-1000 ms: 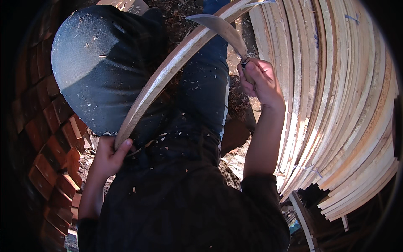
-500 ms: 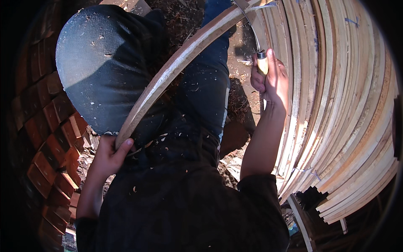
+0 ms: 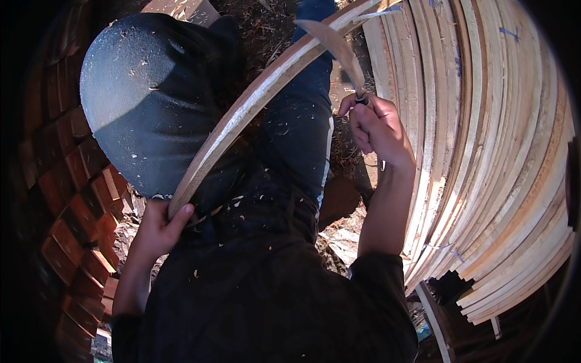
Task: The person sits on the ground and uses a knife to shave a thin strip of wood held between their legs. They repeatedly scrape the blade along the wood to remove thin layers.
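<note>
A long wooden strip (image 3: 239, 118), with a pale shaved face, runs from my lap up and away to the right across my legs. Its near end is gripped by my left hand (image 3: 158, 228), thumb on top. My right hand (image 3: 381, 128) is closed around the handle of a curved, sickle-like knife (image 3: 339, 48). The handle is mostly hidden in the fingers. The blade points up and left, its tip over the far part of the strip; whether it touches the wood I cannot tell. A thin pale shaving (image 3: 378, 14) sticks out from the strip near its far end.
Many long pale wooden strips (image 3: 478, 151) lie side by side at the right, some with blue marks. Stacked reddish-brown blocks (image 3: 78, 206) stand at the left. Wood chips lie on my trousers (image 3: 130, 115), my dark shirt (image 3: 260, 296) and the ground.
My right hand has come lower and turned, swinging the blade's tip leftward over the strip. The strip has shifted slightly, while my left hand keeps its grip.
</note>
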Available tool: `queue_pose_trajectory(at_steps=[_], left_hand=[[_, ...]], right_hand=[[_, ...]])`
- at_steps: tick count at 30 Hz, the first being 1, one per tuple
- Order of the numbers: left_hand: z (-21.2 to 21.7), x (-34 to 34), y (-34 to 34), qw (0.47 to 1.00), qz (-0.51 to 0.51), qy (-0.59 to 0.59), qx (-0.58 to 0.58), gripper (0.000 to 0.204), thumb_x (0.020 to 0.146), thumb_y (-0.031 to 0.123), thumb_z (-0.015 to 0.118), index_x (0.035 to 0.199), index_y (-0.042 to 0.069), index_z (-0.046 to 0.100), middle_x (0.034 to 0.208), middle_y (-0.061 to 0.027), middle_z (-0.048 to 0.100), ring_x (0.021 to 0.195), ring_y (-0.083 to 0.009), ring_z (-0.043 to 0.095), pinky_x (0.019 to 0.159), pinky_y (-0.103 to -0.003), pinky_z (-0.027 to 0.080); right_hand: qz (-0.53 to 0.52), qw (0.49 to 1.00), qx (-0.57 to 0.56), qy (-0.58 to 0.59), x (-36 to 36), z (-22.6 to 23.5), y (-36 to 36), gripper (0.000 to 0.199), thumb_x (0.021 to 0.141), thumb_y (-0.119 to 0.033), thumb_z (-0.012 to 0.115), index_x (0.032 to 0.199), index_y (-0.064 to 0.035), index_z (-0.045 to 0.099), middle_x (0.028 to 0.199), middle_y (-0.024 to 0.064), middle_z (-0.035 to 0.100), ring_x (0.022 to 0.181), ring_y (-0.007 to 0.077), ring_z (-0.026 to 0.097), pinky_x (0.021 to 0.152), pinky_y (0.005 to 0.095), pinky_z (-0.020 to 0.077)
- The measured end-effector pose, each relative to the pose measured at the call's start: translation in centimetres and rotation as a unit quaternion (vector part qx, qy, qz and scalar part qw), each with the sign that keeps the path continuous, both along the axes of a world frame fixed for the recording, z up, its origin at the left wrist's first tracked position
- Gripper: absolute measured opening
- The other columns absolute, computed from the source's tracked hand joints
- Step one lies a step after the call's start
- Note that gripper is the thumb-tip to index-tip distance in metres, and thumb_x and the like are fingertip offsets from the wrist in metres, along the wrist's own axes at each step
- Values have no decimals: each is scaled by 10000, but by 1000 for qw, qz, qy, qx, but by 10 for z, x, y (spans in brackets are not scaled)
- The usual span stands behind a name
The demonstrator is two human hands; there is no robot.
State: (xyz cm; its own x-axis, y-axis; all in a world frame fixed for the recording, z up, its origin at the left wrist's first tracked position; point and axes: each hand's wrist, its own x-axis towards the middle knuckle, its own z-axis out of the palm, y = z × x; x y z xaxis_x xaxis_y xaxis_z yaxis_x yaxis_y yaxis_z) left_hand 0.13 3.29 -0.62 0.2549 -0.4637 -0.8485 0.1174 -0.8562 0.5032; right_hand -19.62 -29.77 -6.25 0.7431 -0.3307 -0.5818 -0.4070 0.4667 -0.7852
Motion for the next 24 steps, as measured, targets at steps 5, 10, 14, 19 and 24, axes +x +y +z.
queue_pose_trajectory(at_steps=[5, 10, 14, 19, 24], left_hand=[[-1, 0, 2, 999, 32, 25, -2, 338, 909, 274, 597, 755, -23, 647, 650, -63, 616, 643, -112, 559, 619, -275, 448], [-1, -1, 3, 1000, 9, 8, -4, 285, 921, 267, 578, 890, -16, 588, 748, -52, 617, 702, -99, 558, 648, -260, 444], [-1, 2, 0, 1000, 17, 17, 6, 292, 905, 243, 606, 818, -33, 645, 709, -70, 635, 689, -101, 567, 633, -265, 449], [4, -6, -6, 998, 62, -2, 10, 313, 900, 264, 615, 818, -35, 657, 680, -75, 630, 672, -108, 573, 627, -269, 454], [-3, -4, 6, 1000, 28, 7, -4, 325, 902, 264, 608, 766, -28, 649, 659, -78, 621, 657, -111, 569, 618, -276, 449]], right_hand=[[-81, 990, -111, 26, -2, -1, -13, 260, 950, -276, 544, 852, -35, 541, 505, -28, 412, 375, 35, 373, 323, 214, 301], [89, 990, -108, 20, 15, 14, -24, 256, 945, -259, 557, 793, -54, 547, 521, -48, 436, 405, 24, 391, 365, 206, 305], [178, 980, -83, 26, 39, 19, -13, 227, 922, -240, 597, 781, -67, 555, 525, -61, 425, 444, 26, 400, 402, 209, 325], [19, 995, -95, 23, 16, 10, -29, 262, 950, -278, 544, 861, -35, 586, 517, -42, 431, 381, 25, 368, 350, 185, 282], [-39, 992, -119, 27, 20, 11, -26, 292, 957, -319, 527, 854, -52, 586, 521, -47, 431, 384, 22, 360, 342, 191, 271]])
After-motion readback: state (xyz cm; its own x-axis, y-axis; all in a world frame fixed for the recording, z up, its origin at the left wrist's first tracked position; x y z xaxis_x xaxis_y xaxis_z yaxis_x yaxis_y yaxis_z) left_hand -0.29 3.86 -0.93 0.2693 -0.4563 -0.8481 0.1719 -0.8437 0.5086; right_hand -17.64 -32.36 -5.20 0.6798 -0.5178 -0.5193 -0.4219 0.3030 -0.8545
